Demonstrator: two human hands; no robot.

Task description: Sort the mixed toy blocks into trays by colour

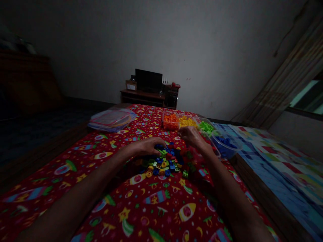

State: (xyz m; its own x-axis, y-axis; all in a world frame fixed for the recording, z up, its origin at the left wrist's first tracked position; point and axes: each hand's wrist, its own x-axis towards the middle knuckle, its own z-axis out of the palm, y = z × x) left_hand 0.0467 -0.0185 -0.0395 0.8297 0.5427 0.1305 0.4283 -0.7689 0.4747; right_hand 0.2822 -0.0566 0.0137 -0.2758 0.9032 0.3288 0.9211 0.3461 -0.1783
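A loose pile of small toy building blocks [164,163] in blue, green, yellow and red lies on the red patterned cloth. My left hand [150,146] is at the pile's far left edge, thumb and fingers apart over the blocks. Beyond the pile on the right, my right hand [192,136] is raised near the containers, its fingers curled together. Whatever those fingers hold, if anything, is too small and dark to make out. Clear containers hold orange blocks [171,121], yellow blocks [188,121], light green blocks [206,127] and blue blocks [225,142]. A container with red blocks is partly hidden behind my right arm.
Stacked clear plastic lids [112,119] lie on the cloth [151,215] at the far left. On the right is a bed surface with a blue and patchwork cover [272,164]. A dark monitor [148,80] stands on a desk by the wall.
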